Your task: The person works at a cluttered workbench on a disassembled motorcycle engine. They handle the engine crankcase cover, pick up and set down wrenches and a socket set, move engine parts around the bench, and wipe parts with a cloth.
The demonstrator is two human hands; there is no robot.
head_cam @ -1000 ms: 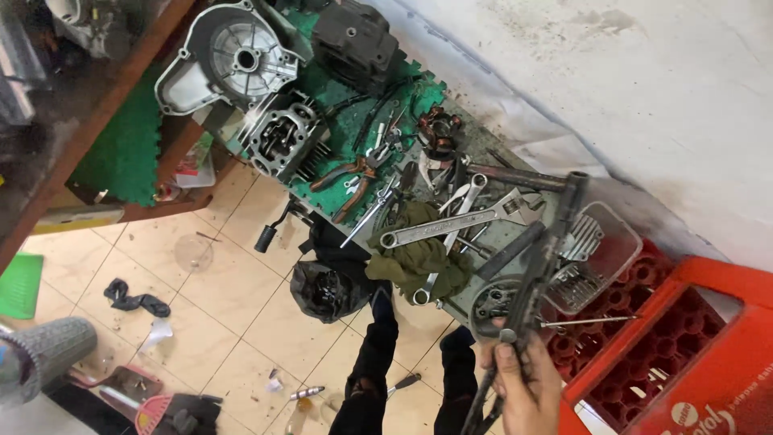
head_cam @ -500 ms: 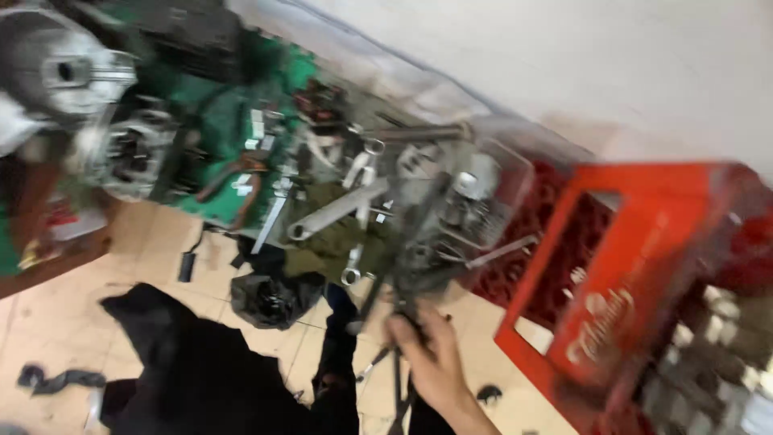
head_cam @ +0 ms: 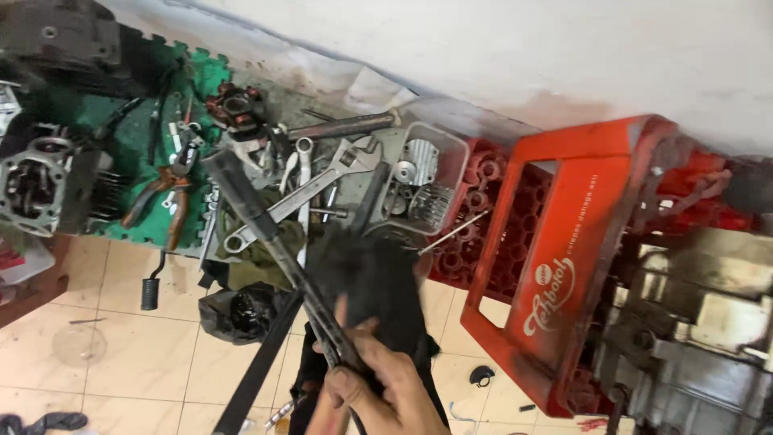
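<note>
The hand (head_cam: 378, 387) grips a long tool (head_cam: 274, 242) of dark, matt metal, greasy-looking, against a black matt cloth (head_cam: 370, 290). Beyond it lie wrenches (head_cam: 310, 189) of bright, smooth metal and a clear plastic tub (head_cam: 451, 153). To the hand's right stands a crate (head_cam: 564, 242) of red plastic, scuffed and dull.

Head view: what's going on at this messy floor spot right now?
One hand, which side is unclear, grips a long dark metal tool together with a black rag, held above a pile of spanners and pliers on a green mat. A red crate stands to the right, with greasy engine parts beside it.
</note>
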